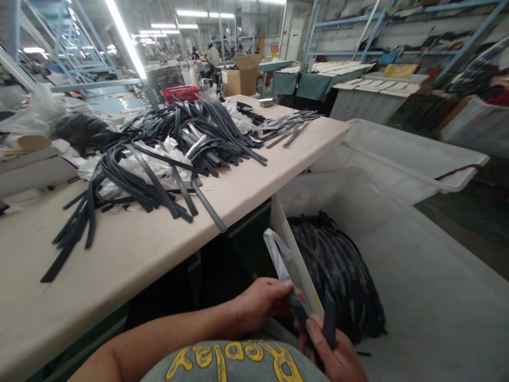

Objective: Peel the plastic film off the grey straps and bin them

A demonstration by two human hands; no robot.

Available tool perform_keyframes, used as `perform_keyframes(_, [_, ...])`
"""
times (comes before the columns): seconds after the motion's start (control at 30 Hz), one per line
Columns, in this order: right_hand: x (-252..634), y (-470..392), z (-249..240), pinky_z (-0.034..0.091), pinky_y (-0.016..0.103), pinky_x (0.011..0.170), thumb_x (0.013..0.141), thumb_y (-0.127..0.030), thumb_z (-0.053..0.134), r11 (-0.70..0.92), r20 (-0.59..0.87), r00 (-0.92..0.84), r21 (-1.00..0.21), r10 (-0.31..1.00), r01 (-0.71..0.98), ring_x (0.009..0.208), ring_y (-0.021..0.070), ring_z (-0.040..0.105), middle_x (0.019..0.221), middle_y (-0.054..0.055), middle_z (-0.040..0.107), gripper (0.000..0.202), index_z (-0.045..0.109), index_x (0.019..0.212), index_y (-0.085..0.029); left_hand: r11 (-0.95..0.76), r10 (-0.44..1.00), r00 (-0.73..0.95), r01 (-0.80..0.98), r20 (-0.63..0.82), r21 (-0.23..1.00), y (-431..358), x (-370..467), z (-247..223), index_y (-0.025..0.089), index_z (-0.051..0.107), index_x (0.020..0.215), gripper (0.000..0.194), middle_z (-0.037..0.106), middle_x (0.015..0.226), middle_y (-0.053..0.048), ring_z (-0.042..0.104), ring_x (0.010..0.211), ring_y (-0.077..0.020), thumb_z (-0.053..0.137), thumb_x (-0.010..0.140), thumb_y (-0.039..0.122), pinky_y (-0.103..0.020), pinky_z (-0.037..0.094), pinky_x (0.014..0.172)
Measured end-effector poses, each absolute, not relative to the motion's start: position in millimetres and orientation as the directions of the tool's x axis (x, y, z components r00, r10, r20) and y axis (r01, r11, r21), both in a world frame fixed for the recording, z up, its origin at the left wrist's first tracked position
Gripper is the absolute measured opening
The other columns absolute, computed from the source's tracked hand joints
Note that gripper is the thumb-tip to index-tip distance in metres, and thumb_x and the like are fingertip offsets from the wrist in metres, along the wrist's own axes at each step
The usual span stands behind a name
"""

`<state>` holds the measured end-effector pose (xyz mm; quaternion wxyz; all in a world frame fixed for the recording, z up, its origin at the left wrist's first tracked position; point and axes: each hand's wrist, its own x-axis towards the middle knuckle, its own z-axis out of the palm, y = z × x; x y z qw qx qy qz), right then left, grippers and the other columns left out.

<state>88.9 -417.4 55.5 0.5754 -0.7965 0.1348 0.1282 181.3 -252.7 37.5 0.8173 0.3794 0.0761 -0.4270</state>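
Observation:
Close to my body, my left hand pinches a dark flat strip between thumb and fingers. A whitish, shiny end piece sticks up past that thumb; whether it is film or part of the strip I cannot tell. My right hand is closed on the strip lower down, and a dark piece of it stands up between the fingers. Just beyond my hands, a big bundle of dark strips lies in a white plastic bin, beside its near wall.
On the beige table to the left lies a tangled heap of dark strips with white plastic bags among them. Some strips overhang the table edge. Another white bin stands behind. A cardboard box and a red basket are farther back.

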Motion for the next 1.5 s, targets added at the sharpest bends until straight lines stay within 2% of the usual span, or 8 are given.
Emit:
perform_keyframes(0.17, [108.0,-412.1,62.5,0.046,0.023,0.046,0.091,-0.052,0.046,-0.411,-0.173,0.979,-0.889,-0.107,-0.202,0.038,0.0108,0.048,0.06,-0.003,0.061,0.052,0.055,0.133,-0.021,0.493,-0.472,0.665,0.744,-0.579,0.452,-230.6,192.1,32.0,0.013,0.072,0.089,0.027,0.072,0.091,-0.008,0.066,0.081,-0.0159,0.074,0.079,0.039,-0.027,0.047,0.08])
perform_keyframes(0.3, [137.0,-401.9,60.6,0.052,0.024,0.057,0.089,-0.032,0.047,-0.563,-0.042,0.996,-0.826,0.076,0.008,0.054,0.0145,0.061,0.066,-0.002,0.065,0.046,0.055,0.133,-0.023,0.523,-0.535,0.642,0.762,-0.549,0.382,-236.6,195.6,24.0,0.011,0.071,0.085,0.024,0.071,0.081,-0.007,0.064,0.072,-0.0149,0.071,0.081,0.035,-0.026,0.047,0.074])
perform_keyframes(0.57, [148.9,-394.0,54.9,0.053,0.028,0.064,0.092,-0.027,0.042,-0.639,-0.088,0.98,-0.767,0.178,0.047,0.065,0.0172,0.067,0.073,-0.001,0.069,0.054,0.039,0.145,-0.019,0.603,-0.398,0.704,0.684,-0.588,0.41,-236.0,208.1,22.8,0.011,0.071,0.085,0.026,0.07,0.078,-0.006,0.064,0.071,-0.0158,0.074,0.079,0.036,-0.027,0.047,0.072])
perform_keyframes(0.73, [157.4,-390.9,47.5,0.056,0.034,0.075,0.091,-0.026,0.039,-0.71,-0.068,0.993,-0.704,0.097,0.021,0.086,0.0231,0.072,0.101,0.008,0.074,0.05,0.046,0.141,-0.02,0.523,-0.537,0.641,0.763,-0.548,0.38,-242.3,201.7,21.3,0.01,0.071,0.079,0.026,0.069,0.076,-0.005,0.062,0.068,-0.013,0.083,0.068,0.031,-0.024,0.047,0.071])
perform_keyframes(0.93, [148.8,-400.8,49.7,0.053,0.027,0.056,0.095,-0.031,0.039,-0.656,-0.154,0.977,-0.754,0.149,-0.018,0.049,0.0142,0.062,0.074,-0.001,0.07,0.053,0.036,0.148,-0.023,0.604,-0.374,0.728,0.661,-0.575,0.445,-235.8,213.8,17.2,0.011,0.072,0.085,0.034,0.071,0.085,-0.007,0.064,0.077,-0.0151,0.083,0.068,0.038,-0.025,0.049,0.073])
perform_keyframes(1.13, [168.1,-390.5,48.5,0.054,0.033,0.068,0.092,-0.025,0.037,-0.753,-0.044,0.995,-0.658,0.085,0.035,0.078,0.0225,0.071,0.09,0.007,0.073,0.051,0.044,0.143,-0.02,0.525,-0.497,0.71,0.704,-0.499,0.478,-241.5,211.3,15.3,0.01,0.071,0.08,0.032,0.069,0.077,-0.006,0.06,0.066,-0.0127,0.083,0.067,0.037,-0.025,0.047,0.069])
perform_keyframes(1.33, [167.9,-391.2,55.0,0.049,0.025,0.051,0.095,-0.03,0.039,-0.633,-0.206,0.962,-0.773,0.177,-0.049,0.044,0.0119,0.056,0.074,-0.002,0.068,0.053,0.035,0.147,-0.021,0.576,-0.289,0.764,0.62,-0.577,0.532,-224.3,236.1,11.6,0.012,0.073,0.085,0.031,0.072,0.086,-0.007,0.064,0.078,-0.0151,0.081,0.07,0.038,-0.024,0.047,0.072])
perform_keyframes(1.5, [177.4,-382.2,58.5,0.047,0.026,0.054,0.092,-0.025,0.04,-0.681,-0.127,0.987,-0.732,0.102,-0.024,0.053,0.0145,0.06,0.069,-0.002,0.066,0.05,0.044,0.142,-0.021,0.578,-0.336,0.748,0.643,-0.572,0.502,-229.3,233.5,6.7,0.012,0.072,0.089,0.03,0.073,0.087,-0.006,0.065,0.075,-0.0132,0.083,0.07,0.033,-0.023,0.048,0.071])
